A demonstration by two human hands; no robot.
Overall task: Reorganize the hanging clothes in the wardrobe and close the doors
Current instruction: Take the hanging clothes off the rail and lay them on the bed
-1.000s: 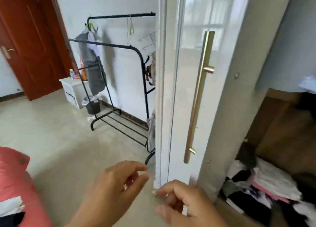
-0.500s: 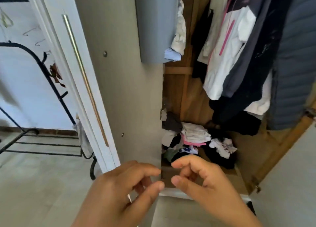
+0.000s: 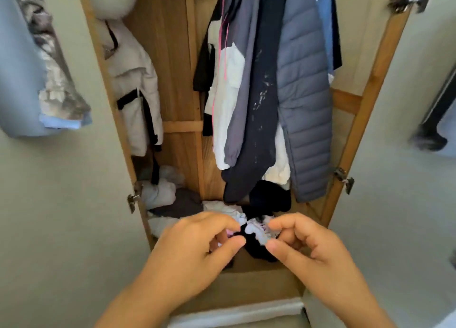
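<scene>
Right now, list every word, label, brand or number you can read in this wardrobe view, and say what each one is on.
No text can be read.
Dark navy hanging garment: pale flecks, a worn print or marks, not legible as letters.
White crumpled garment on the wardrobe floor, between the left hand and right hand: dark and pinkish marks, too blurred to read.
Quilted grey-blue coat: no label visible.

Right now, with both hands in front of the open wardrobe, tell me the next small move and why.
Probably raise the right hand to the grey quilted coat. Both hands, the left hand too, hold nothing, the doors stand open, and the hanging clothes bunch together on the right.
</scene>
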